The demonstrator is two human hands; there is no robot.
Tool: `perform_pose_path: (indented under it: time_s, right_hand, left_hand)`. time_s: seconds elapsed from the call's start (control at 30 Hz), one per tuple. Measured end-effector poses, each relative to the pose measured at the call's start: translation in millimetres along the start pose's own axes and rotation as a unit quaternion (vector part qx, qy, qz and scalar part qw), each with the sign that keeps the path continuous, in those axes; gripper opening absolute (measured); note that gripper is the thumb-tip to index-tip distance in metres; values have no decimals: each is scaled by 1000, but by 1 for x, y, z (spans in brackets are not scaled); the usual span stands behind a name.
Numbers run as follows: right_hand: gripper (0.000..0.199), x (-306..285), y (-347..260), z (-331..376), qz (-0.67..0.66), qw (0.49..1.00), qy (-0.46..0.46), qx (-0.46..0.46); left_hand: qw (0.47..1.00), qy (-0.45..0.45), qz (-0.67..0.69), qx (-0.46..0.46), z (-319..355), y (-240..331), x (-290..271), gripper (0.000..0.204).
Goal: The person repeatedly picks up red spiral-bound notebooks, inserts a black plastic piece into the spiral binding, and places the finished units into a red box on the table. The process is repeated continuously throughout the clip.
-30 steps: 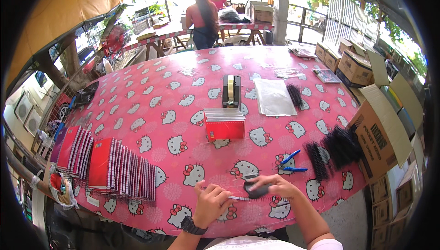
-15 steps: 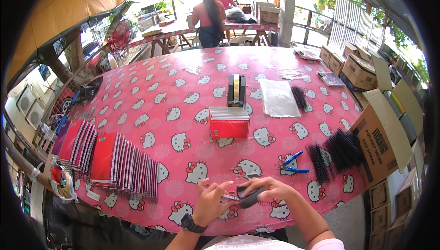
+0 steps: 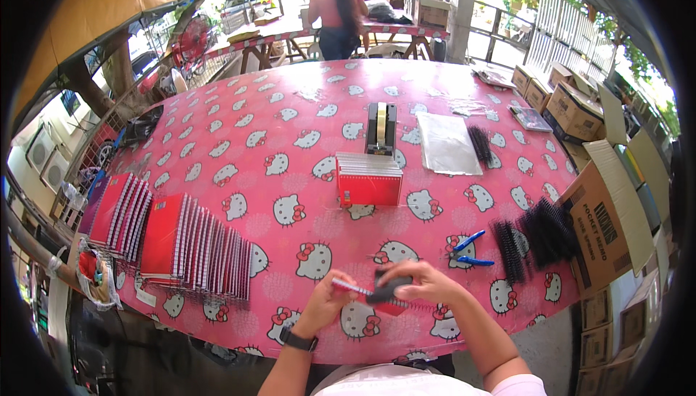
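My left hand (image 3: 330, 303) pinches a small red notebook (image 3: 349, 287) at its end, above the near edge of the table. In my right hand (image 3: 426, 283) is a dark, block-shaped object (image 3: 384, 291), blurred, its fingers closed over the top. That object covers the middle of the notebook's edge. A thin dark spiral wire (image 3: 419, 306) sticks out to the right under my right hand. Farther right lie blue-handled pliers (image 3: 473, 258) and bunches of black spiral wires (image 3: 545, 235).
Stacks of red spiral notebooks (image 3: 190, 244) stand at the left. Ahead are a pile of red notebooks (image 3: 368, 187), a tape dispenser (image 3: 380, 128) and clear plastic sleeves (image 3: 446, 142). Cardboard boxes (image 3: 605, 215) line the right side. Two people (image 3: 338, 11) are at a far table.
My left hand has turned and closed on the notebook's end, and the notebook is tilted more. My right hand stays on the dark object. The view has shifted slightly.
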State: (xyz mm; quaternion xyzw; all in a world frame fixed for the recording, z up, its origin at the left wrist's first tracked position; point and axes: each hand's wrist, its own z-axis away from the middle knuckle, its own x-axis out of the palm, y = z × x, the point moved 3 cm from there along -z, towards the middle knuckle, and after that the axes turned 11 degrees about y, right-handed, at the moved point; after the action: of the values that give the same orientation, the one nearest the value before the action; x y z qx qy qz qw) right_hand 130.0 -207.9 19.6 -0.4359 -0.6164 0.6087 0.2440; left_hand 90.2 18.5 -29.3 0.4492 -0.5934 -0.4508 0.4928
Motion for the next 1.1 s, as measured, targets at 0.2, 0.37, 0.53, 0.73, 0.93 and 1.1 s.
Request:
perform_pose_path:
  time_s: [0.2, 0.37, 0.53, 0.73, 0.93, 1.1]
  right_hand:
    - [41, -25, 21, -23, -181, 978, 86, 51]
    - [40, -35, 34, -26, -204, 969, 127, 60]
    - [44, -23, 33, -31, -161, 976, 123, 75]
    - [57, -17, 35, -34, -67, 979, 138, 134]
    - [57, -14, 34, -33, -98, 981, 139, 91]
    - [60, -39, 10, -32, 387, 875, 282, -74]
  left_hand:
    - [996, -57, -58, 44, -68, -11, 12, 16]
    - [991, 10, 129, -17, -71, -22, 7, 14]
    - [988, 21, 152, -36, -70, -23, 0, 13]
    - [988, 17, 148, -50, -69, -17, 2, 14]
    - [987, 34, 136, -74, -72, -18, 0, 12]
    - [986, 53, 144, -66, -70, -16, 2, 13]
